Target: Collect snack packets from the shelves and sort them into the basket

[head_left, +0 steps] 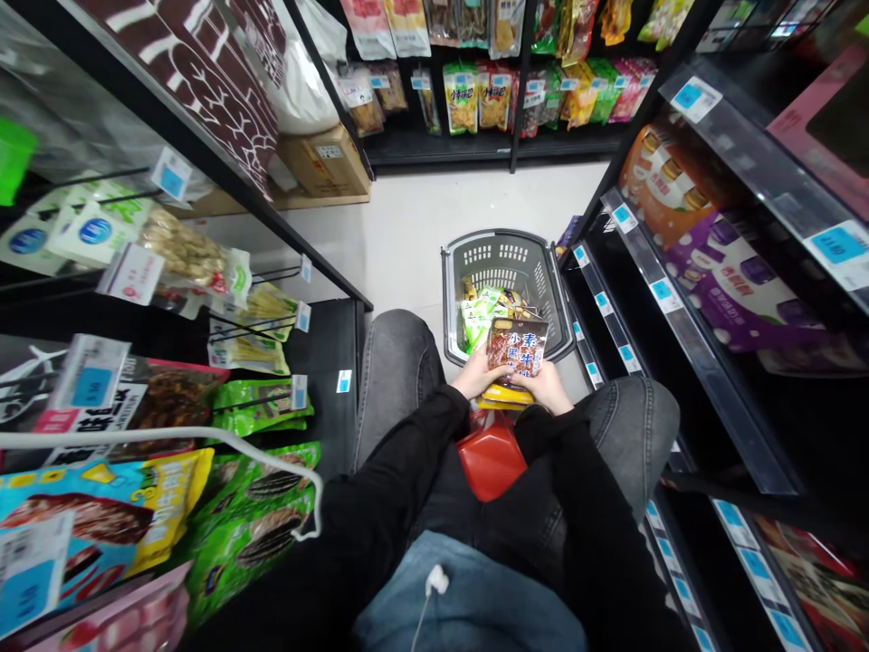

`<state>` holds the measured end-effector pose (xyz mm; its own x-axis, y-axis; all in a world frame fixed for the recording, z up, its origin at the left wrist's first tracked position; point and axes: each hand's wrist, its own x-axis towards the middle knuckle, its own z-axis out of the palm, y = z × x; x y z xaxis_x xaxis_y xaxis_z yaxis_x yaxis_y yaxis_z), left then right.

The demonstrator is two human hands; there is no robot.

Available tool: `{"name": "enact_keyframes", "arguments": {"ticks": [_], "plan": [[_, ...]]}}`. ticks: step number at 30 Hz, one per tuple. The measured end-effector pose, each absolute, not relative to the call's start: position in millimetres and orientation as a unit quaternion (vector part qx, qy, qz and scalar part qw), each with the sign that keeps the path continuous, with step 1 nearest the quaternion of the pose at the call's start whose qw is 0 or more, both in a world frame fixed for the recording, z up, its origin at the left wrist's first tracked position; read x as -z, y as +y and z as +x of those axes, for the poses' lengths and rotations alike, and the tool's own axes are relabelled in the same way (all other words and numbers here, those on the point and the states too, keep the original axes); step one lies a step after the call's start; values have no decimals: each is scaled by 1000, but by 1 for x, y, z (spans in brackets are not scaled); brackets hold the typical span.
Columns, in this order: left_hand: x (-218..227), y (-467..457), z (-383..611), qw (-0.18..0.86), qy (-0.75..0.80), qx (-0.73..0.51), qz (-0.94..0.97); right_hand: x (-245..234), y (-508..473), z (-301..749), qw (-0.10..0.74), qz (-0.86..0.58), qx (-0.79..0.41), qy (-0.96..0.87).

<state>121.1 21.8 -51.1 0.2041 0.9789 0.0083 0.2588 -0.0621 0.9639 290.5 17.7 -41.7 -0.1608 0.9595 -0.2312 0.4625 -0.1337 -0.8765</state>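
Packet: held up between both hands, just over the basket's near rim in this view; brown-red front, large blue and white characters.
Left hand: closed on the packet's lower left, thumb across its front.
Right hand: gripping the lower right edge; its fingers behind are hidden.
Yellow pack: just below the packet, between the hands; whether they grip it too, I cannot tell.
Red thing: between the thighs, nearer the body; what it is, I cannot tell.
Basket: grey, slotted walls, on the pale floor beyond the knees.
Basket load: a green-and-white pack at the left, other packs partly hidden behind the packet.
Left rack: green packs and a blue-and-yellow pack, with a white cord crossing in front.
Right shelf: an orange-brown box beside a purple box.
Far shelf: small packs in a row; a carton stands left of it.
Earbud: white, against the blue top.
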Motion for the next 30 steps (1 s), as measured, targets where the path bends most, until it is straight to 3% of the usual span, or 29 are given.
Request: {"name": "enact_keyframes", "arguments": {"ticks": [8, 16, 21, 26, 30], "plan": [[53, 22, 123, 512, 505, -406, 564, 42, 18, 285, 276, -618, -421, -604], [50, 21, 123, 559, 472, -403, 550, 43, 22, 299, 269, -535, -500, -626], [54, 22, 124, 537, 501, -417, 536, 45, 23, 291, 283, -576, -467, -608], [46, 25, 114, 529, 514, -416, 531, 44, 29, 292, 393, -564, -507, -520], [41, 30, 106, 531, 547, -429, 485, 45, 55, 330, 468, -596, -448, -475]]}}
